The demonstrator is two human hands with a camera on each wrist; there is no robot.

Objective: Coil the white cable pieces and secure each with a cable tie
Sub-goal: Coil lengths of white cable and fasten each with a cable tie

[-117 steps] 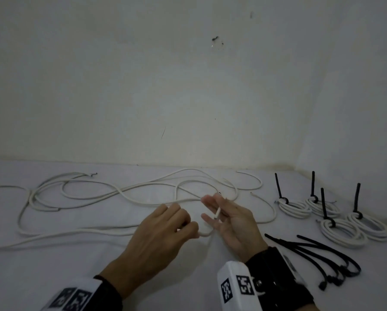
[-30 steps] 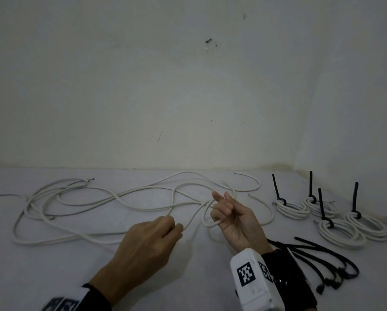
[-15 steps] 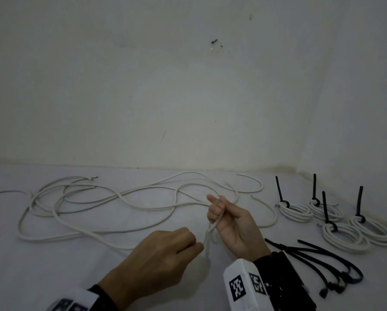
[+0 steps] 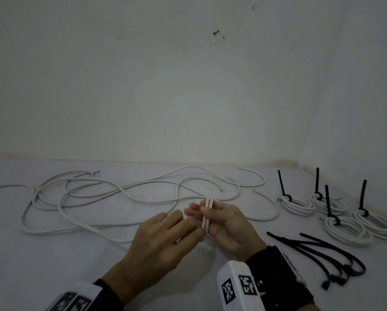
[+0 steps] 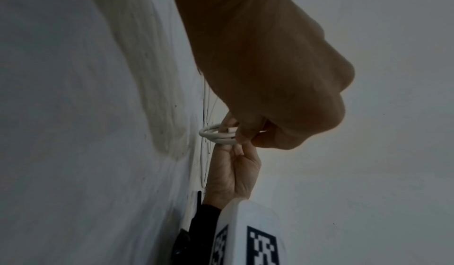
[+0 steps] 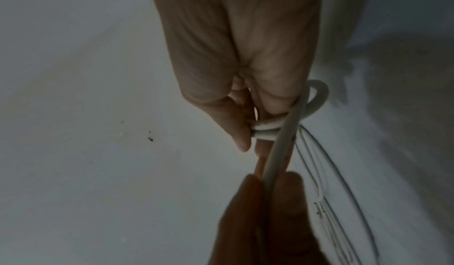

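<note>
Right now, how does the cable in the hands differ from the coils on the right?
The cable in the hands has only two turns around the right hand, no tie, a long tail trailing left. The finished coils lie flat on the surface, each wound in several turns and cinched by a black tie. Both are white cable.

No readable text; only black-white coded markers [image 4: 237, 288] on wrist mounts.
</note>
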